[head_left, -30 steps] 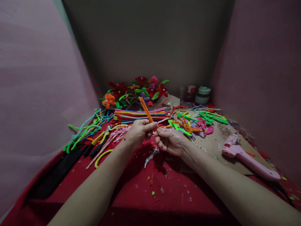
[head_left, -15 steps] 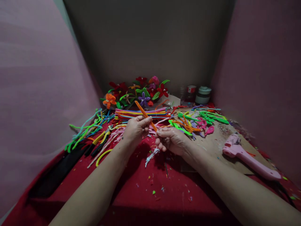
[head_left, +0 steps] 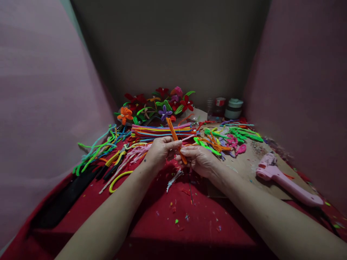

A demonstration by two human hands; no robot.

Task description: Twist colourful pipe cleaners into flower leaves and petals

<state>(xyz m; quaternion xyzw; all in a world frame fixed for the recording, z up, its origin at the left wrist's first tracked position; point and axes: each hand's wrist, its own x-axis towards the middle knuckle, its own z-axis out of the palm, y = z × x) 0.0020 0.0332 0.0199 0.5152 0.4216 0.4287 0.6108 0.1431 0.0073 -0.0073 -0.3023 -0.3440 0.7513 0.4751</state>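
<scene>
Orange pipe cleaners (head_left: 171, 129), lined up as a short bundle, slant between my two hands above the table. My left hand (head_left: 163, 148) is closed, pinching the bundle near its middle with the thumb on top. My right hand (head_left: 199, 159) is closed at the lower end, thumb and fingers against the pipe cleaners. Behind the hands lies a bundle of long multicoloured pipe cleaners (head_left: 159, 129). Just below them on the red cloth is a small bunch of white stamen-like strands (head_left: 174, 179).
Pliers (head_left: 116, 162) and loose green and blue pipe cleaners (head_left: 94, 150) lie left. A pink glue gun (head_left: 287, 180) rests on cardboard (head_left: 249, 177) at right, near cut coloured pieces (head_left: 217, 142). Pipe-cleaner flowers (head_left: 165, 113), jars (head_left: 233, 109) stand at the back. Scraps dot the red cloth (head_left: 157, 224).
The orange bundle has turned more upright and shifted slightly right, its lower end now showing past the right thumb. My left hand has moved right, closer to my right hand.
</scene>
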